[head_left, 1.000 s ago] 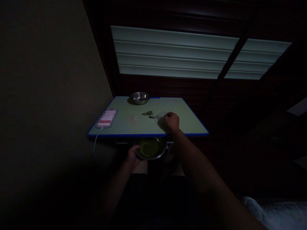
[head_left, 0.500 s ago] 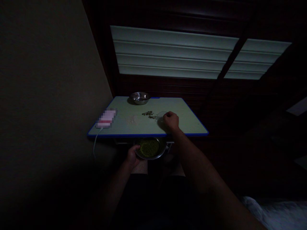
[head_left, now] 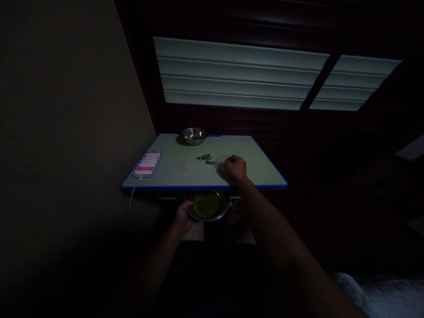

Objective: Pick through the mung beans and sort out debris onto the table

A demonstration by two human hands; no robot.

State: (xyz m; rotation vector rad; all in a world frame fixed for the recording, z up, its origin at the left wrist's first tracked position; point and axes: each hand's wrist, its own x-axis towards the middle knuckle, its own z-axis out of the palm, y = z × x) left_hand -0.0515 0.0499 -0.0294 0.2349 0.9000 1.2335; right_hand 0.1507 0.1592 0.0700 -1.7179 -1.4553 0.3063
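Observation:
Below the table's front edge my left hand grips the rim of a metal bowl, thumb over the edge. Small green grains, like mung beans, lie inside that bowl. My right hand is closed on the right side of a clear, round, shallow dish, low over the tabletop; its fingertips are partly hidden. Just left of the dish is a scatter of dark bits. Farther left lies a pale, grainy patch.
The small light table has a blue rim. An open metal bowl stands at its back left. At the left edge lies a blurred phone-like object with a white cable hanging down. A wall rises to the left.

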